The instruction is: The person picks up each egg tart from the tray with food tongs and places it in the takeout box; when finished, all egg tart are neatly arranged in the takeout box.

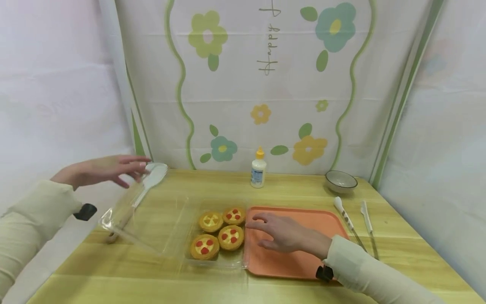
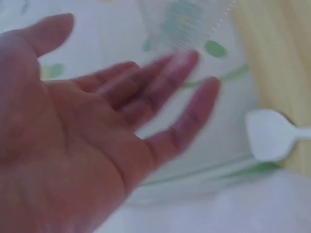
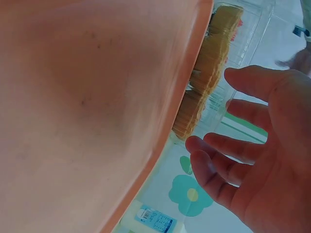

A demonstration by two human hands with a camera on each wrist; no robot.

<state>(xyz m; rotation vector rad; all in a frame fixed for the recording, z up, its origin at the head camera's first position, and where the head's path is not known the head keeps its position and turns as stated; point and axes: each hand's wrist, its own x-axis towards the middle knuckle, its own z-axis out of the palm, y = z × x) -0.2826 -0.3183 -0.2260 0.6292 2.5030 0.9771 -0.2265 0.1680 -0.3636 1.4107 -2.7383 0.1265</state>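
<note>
A clear plastic box (image 1: 220,264) lies on the table with its lid (image 1: 152,230) hinged out to the left. Several small tarts (image 1: 230,237) with red and yellow toppings sit in it. My left hand (image 1: 110,169) hovers above the lid's far-left side, fingers spread and holding nothing; the left wrist view shows its bare palm (image 2: 82,141). Over the orange tray (image 1: 307,217) is my right hand (image 1: 282,233), loosely bent, fingertips near the box's right wall. Nothing is in its grasp in the right wrist view, where the tarts (image 3: 209,63) show beyond the tray edge.
A white spatula (image 1: 155,174) lies at the left, its handle partly behind the clear lid. A white bottle (image 1: 257,172) with a yellow cap stands at the back. To the right are a bowl (image 1: 341,181) and two white-ended lengths of utensil (image 1: 343,213).
</note>
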